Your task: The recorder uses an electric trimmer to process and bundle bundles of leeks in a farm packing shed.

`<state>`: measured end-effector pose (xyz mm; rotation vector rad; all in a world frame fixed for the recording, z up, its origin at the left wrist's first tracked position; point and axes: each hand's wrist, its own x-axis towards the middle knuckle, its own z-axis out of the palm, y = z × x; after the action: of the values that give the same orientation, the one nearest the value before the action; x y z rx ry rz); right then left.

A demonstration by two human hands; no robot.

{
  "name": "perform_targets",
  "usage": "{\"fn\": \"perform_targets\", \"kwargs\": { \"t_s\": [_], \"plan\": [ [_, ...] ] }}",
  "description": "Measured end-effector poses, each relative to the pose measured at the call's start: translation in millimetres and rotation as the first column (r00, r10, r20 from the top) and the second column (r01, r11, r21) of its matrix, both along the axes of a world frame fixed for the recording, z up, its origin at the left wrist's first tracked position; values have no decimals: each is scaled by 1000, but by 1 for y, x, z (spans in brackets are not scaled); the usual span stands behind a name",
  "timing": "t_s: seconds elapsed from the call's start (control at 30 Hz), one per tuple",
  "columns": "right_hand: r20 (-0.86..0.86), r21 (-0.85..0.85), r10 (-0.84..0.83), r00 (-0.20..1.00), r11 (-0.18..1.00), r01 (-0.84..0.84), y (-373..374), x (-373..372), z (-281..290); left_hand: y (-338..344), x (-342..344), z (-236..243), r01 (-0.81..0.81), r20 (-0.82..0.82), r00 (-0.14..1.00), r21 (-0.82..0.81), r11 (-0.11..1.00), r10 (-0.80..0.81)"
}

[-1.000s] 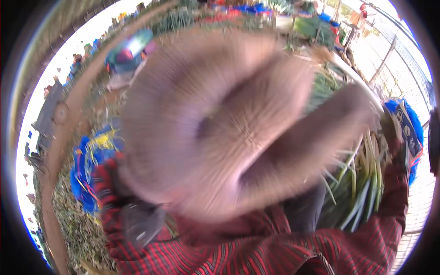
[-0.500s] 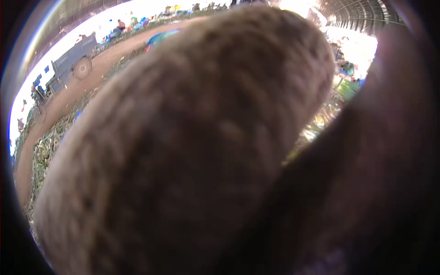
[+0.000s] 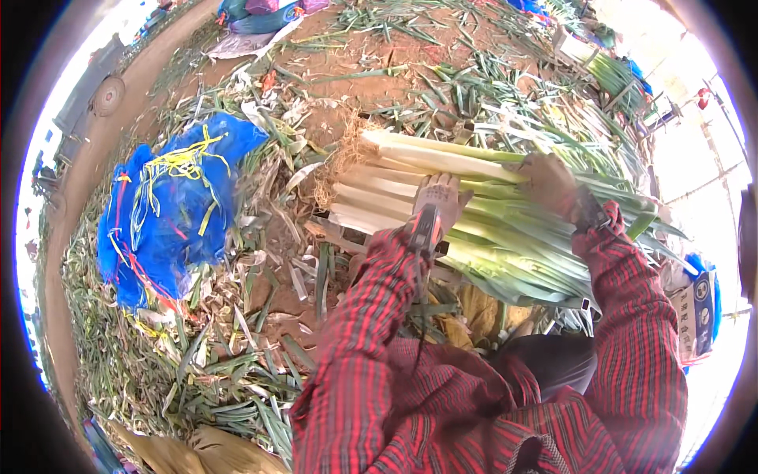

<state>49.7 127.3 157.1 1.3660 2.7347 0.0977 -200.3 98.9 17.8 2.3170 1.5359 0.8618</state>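
Note:
Side by side in front of me lie several long leeks (image 3: 387, 178), pale stalks and tangled roots (image 3: 333, 189) toward the left, green leaves toward the right. My left hand (image 3: 439, 201) rests on the stalks with bent fingers gripping them; an orange-and-black object (image 3: 425, 229) sits along that wrist. My right hand (image 3: 545, 180) is closed on the upper leeks where white turns to green, its fingertips partly hidden. A dark band (image 3: 586, 207) circles that wrist. Both forearms are in red plaid sleeves.
A blue mesh bundle with yellow ties (image 3: 174, 213) lies left among leaf scraps. Filled sacks (image 3: 260, 17) sit behind, and another leek pile (image 3: 596, 67) farther back. A printed sack (image 3: 688, 316) stands at right. A dirt track and cart wheel (image 3: 106, 96) are far left.
The blurred hands that covered much of the camera have moved down and away, and both now grip the leeks. The view has tilted down toward the ground.

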Motion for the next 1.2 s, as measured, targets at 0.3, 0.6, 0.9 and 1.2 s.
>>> {"fn": "perform_targets", "kwargs": {
  "t_s": [0.3,0.6,0.9,1.2],
  "plan": [
    [-209,-150,95,973,980,-128,27,-8,3,-7,2,-34,-115,137,986,125,985,98],
    [-306,-217,106,946,960,-178,44,-42,-66,-6,-3,-34,-65,167,984,40,997,57],
    [-279,-194,25,960,978,-82,36,-41,-73,10,-23,-18,34,412,907,-285,958,90],
    [-386,-185,10,922,979,-88,39,-38,-84,85,-129,-42,-65,-53,996,-4,998,65]
  ]
}}
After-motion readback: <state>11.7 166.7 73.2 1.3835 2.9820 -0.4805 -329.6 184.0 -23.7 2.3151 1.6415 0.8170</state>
